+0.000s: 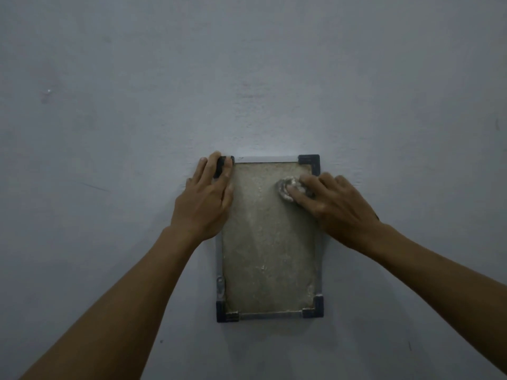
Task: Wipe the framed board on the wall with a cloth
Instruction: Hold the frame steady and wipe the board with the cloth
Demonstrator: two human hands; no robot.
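Two bare forearms are seen, one entering from the lower left corner and one from the lower right edge. No sleeve is shown on either arm as far as the picture's edges. The left hand (204, 200) is seen from the back, with knuckles and tendons faintly marked under dim light. The right hand (336, 205) is likewise seen from the back, its knuckle ridges being picked out by shadow. Short, plain fingernails are made out on the left fingertips (203, 159). The wrists are uncovered, and both forearms are lean and smooth in outline. Finer detail of the surface is lost to the low light and the soft focus.
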